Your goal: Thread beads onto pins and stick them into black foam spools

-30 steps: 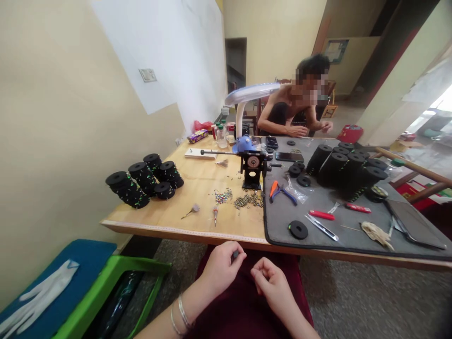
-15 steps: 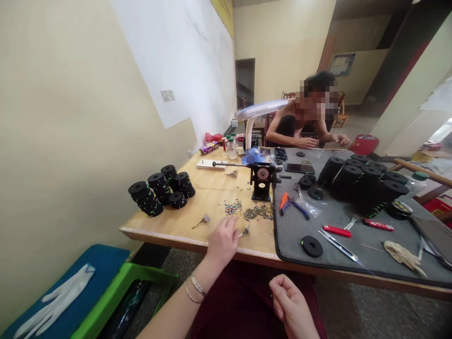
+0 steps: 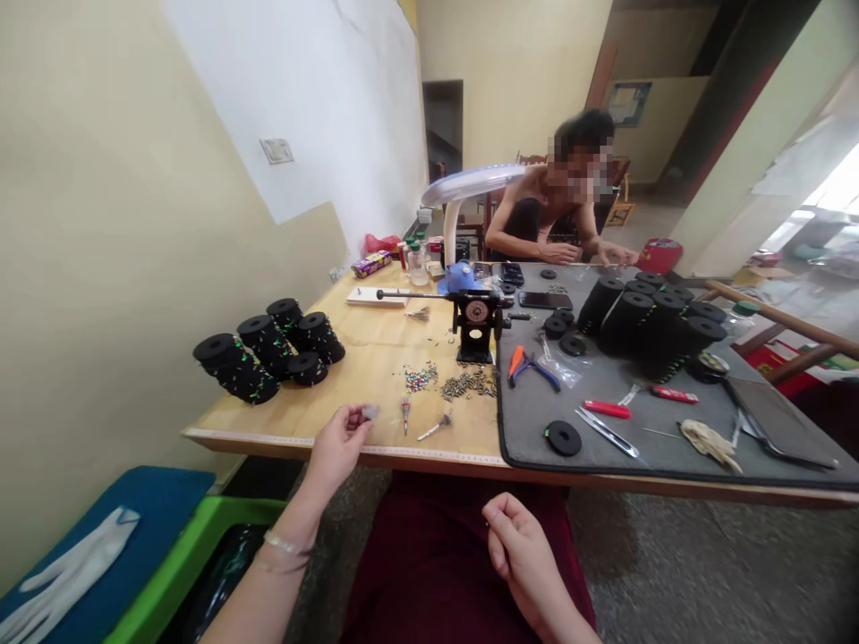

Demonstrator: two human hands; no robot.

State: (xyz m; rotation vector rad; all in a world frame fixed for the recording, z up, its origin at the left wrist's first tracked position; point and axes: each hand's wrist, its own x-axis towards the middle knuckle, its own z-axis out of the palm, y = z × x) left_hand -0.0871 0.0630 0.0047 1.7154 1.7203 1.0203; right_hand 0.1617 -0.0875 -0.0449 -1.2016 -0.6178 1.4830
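Note:
My left hand [image 3: 337, 444] is raised at the near edge of the wooden table [image 3: 376, 344], its fingertips pinched on a small grey tufted piece [image 3: 369, 412]. Just to its right on the table lie a red-tipped piece [image 3: 406, 410] and a thin tufted pin [image 3: 435, 427]. Beyond them sit a heap of coloured beads [image 3: 421, 376] and a heap of small metal bits [image 3: 470, 383]. My right hand [image 3: 520, 555] rests low over my lap, fingers curled together; I see nothing in it.
A black hand-crank device [image 3: 475, 322] stands mid-table. Black spools [image 3: 268, 344] are stacked at the left. A grey mat [image 3: 644, 452] holds pliers [image 3: 530, 365], a black disc [image 3: 564, 437], red-handled tools and more spool stacks [image 3: 650, 322]. A co-worker [image 3: 537, 219] sits at the far end.
My left hand rose from my lap, laid the thin pin on the table near the metal bits, then moved left and picked up the grey tufted piece. My right hand stayed low.

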